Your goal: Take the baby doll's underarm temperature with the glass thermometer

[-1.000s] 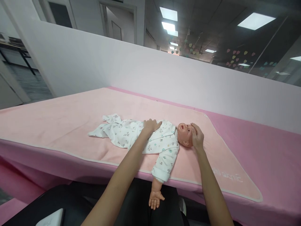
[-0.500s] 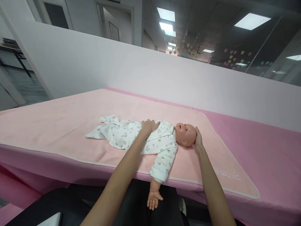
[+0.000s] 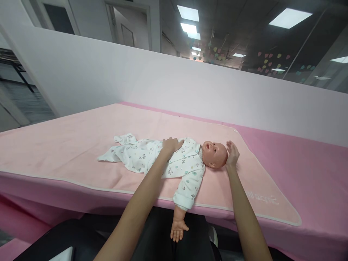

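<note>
A baby doll (image 3: 214,155) lies on its back on a peach-pink mat (image 3: 81,134), its head to the right and its legs to the left. It wears a white printed outfit (image 3: 187,166), and one doll arm hangs over the mat's near edge. My left hand (image 3: 172,145) rests flat on the doll's torso with the fingers spread. Beside the top of the doll's head is my right hand (image 3: 232,154), slightly blurred, its fingers lifted off the head and holding nothing. Whether its heel still touches the head I cannot tell.
The mat covers much of a pink-draped table (image 3: 320,174). A white partition (image 3: 190,87) runs along the back, with dark glass (image 3: 244,40) above it carrying heart stickers. My legs (image 3: 174,232) are under the near edge; a white flat object (image 3: 63,254) lies at lower left.
My right hand has come off the crown of the doll's head and shifted slightly right, its fingers turning outward. My left hand and the doll stay as they were.
</note>
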`<action>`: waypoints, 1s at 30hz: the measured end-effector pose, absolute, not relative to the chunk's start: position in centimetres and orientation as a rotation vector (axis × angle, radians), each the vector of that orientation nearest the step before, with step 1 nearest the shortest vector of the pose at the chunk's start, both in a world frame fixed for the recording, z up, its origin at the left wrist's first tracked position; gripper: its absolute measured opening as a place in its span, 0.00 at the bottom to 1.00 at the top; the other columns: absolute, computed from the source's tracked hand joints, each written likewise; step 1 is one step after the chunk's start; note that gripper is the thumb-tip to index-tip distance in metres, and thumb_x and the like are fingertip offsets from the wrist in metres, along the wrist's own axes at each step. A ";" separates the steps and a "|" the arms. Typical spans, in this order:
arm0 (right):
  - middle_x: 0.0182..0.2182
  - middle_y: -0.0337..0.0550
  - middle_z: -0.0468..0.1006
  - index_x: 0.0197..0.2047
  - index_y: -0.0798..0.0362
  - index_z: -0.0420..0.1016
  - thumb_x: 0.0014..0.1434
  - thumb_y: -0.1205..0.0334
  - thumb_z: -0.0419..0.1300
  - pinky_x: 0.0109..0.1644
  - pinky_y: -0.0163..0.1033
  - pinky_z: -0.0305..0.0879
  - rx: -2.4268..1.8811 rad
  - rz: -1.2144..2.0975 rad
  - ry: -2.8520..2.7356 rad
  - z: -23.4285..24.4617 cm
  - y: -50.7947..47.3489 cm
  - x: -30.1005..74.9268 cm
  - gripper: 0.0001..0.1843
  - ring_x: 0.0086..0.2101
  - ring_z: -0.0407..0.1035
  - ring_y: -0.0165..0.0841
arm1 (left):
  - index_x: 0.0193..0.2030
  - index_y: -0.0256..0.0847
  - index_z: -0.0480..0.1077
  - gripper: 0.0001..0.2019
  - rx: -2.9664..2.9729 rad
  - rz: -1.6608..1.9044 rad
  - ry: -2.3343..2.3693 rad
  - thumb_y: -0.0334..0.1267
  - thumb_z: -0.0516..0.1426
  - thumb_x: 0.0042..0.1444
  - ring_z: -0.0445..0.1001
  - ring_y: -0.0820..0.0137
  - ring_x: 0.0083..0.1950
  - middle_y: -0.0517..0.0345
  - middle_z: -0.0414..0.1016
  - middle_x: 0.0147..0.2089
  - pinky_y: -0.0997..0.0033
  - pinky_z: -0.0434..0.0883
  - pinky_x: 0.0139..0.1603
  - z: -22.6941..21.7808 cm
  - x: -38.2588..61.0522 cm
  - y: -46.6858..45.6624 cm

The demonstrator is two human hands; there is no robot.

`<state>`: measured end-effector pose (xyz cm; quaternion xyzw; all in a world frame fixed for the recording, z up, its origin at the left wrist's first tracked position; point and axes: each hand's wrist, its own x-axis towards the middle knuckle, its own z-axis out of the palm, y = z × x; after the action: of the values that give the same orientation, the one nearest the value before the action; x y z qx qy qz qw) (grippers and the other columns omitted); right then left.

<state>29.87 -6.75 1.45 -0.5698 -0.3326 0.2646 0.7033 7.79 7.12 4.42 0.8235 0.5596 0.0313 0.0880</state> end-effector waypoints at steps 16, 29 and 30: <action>0.30 0.40 0.78 0.27 0.54 0.73 0.50 0.56 0.54 0.39 0.41 0.69 -1.168 0.348 -0.625 0.8 -6.8 29.1 0.11 0.34 0.71 0.35 | 0.50 0.38 0.66 0.32 2.466 0.095 1.681 0.57 0.35 0.54 0.66 0.56 0.52 0.42 0.68 0.52 0.56 0.57 0.53 4.3 7.8 7.2; 0.22 0.43 0.76 0.23 0.53 0.69 0.47 0.58 0.53 0.33 0.41 0.69 -1.202 0.532 -0.217 0.3 -6.9 31.8 0.09 0.28 0.72 0.36 | 0.45 0.42 0.68 0.25 2.319 0.423 1.673 0.54 0.41 0.53 0.66 0.59 0.51 0.49 0.71 0.48 0.54 0.52 0.56 3.8 7.4 7.2; 0.23 0.44 0.77 0.25 0.54 0.69 0.48 0.58 0.52 0.35 0.40 0.69 -1.181 0.508 -0.222 0.4 -6.9 32.1 0.10 0.29 0.72 0.35 | 0.45 0.43 0.68 0.23 2.299 0.470 1.665 0.52 0.42 0.52 0.66 0.59 0.51 0.50 0.72 0.48 0.52 0.49 0.58 3.8 7.3 7.2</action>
<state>32.13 -6.94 0.39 -0.5495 -0.1035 0.2364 0.7946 7.28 7.15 3.83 0.7921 0.5736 0.1620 0.1317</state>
